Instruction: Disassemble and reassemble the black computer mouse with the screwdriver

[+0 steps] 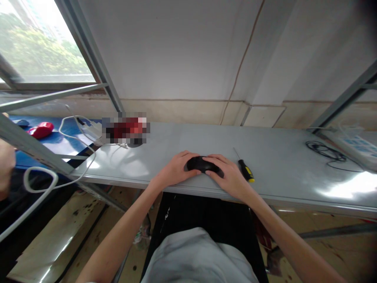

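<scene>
A black computer mouse [203, 164] lies crosswise at the front of the grey table [282, 157]. My left hand [180, 168] grips its left end, thumb in front and fingers behind. On the other end, my right hand [226, 173] is closed the same way. Both hands rest close to the table top; the mouse's underside is hidden. Just right of my right hand lies a screwdriver [245, 169] with a black and yellow handle, its thin shaft pointing away from me.
At the left end of the table sits a blurred red and dark item [126, 129] beside white cables [85, 167]. A coiled black cable [325, 151] lies at the right. Metal frame posts [91, 55] rise at both ends. Part of another person [6, 165] shows at the far left.
</scene>
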### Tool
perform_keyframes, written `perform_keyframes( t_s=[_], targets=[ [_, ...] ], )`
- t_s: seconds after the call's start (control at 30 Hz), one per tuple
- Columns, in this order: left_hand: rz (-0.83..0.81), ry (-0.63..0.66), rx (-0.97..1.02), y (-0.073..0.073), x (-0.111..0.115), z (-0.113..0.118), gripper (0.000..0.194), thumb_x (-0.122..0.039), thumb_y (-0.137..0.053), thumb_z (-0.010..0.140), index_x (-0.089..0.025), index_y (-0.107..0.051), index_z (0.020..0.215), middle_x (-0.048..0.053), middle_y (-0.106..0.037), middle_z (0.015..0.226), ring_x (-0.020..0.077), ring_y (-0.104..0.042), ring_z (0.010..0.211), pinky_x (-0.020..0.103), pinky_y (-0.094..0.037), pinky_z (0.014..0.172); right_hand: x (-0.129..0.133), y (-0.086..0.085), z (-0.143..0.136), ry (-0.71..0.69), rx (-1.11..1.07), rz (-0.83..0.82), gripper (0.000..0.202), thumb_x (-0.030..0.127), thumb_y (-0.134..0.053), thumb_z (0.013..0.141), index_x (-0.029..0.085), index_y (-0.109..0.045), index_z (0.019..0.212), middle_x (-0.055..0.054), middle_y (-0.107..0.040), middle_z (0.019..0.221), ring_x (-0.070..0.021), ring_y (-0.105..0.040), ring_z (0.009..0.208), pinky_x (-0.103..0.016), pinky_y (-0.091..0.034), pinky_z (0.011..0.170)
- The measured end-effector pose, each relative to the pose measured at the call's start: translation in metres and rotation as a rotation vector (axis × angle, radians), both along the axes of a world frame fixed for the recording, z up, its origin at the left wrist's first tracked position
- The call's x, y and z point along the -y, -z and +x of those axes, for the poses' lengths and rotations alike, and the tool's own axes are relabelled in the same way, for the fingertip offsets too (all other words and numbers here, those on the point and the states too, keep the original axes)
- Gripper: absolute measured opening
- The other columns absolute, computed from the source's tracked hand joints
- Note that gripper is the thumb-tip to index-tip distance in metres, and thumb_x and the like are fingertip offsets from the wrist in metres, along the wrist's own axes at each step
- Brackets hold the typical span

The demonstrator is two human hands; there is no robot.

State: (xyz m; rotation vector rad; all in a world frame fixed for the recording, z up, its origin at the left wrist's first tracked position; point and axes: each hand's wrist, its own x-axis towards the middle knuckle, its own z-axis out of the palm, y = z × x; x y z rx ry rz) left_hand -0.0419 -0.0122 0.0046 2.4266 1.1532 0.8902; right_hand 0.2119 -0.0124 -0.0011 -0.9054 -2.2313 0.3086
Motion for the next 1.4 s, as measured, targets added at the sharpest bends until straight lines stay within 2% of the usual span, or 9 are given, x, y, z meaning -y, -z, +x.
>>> perform_keyframes(
  t_s=[0.57,1.03,1.4],
  targets=[
    [0.004,-0.007,-0.008,0.0020,-0.0011,-0.0002,0.048,-0.043,-0.080,0.096,-0.022,-0.065,0.136,0.010,-0.073,0.126,0.0284,-0.068,0.118,0.046,-0.054,0.109,0.0013,-0.0004,0.0001,0.016,-0.020,0.009,0.035,0.025,-0.066,0.101,0.021,-0.069,0.136,-0.015,-0.072,0.132,-0.0310,-0.072,0.121,-0.054,-0.058,0.109],
    [0.039,0.027,-0.002,0.0010,-0.0015,-0.0010,0.050,-0.029,-0.084,0.092,-0.021,-0.063,0.137,0.009,-0.071,0.126,0.0280,-0.067,0.120,0.045,-0.054,0.110,0.0008,0.0001,0.0001,0.007,-0.040,0.017,0.032,0.025,-0.067,0.101,0.021,-0.072,0.133,-0.014,-0.074,0.129,-0.0302,-0.074,0.118,-0.051,-0.059,0.108],
    [0.034,0.008,0.005,0.0036,-0.0030,-0.0009,0.048,-0.029,-0.085,0.090,-0.022,-0.065,0.134,0.009,-0.074,0.127,0.0277,-0.070,0.116,0.045,-0.056,0.105,0.0014,0.0000,0.0003,0.000,-0.040,0.012,0.031,0.024,-0.066,0.102,0.020,-0.071,0.133,-0.014,-0.074,0.130,-0.0295,-0.073,0.119,-0.050,-0.058,0.109]
  ],
)
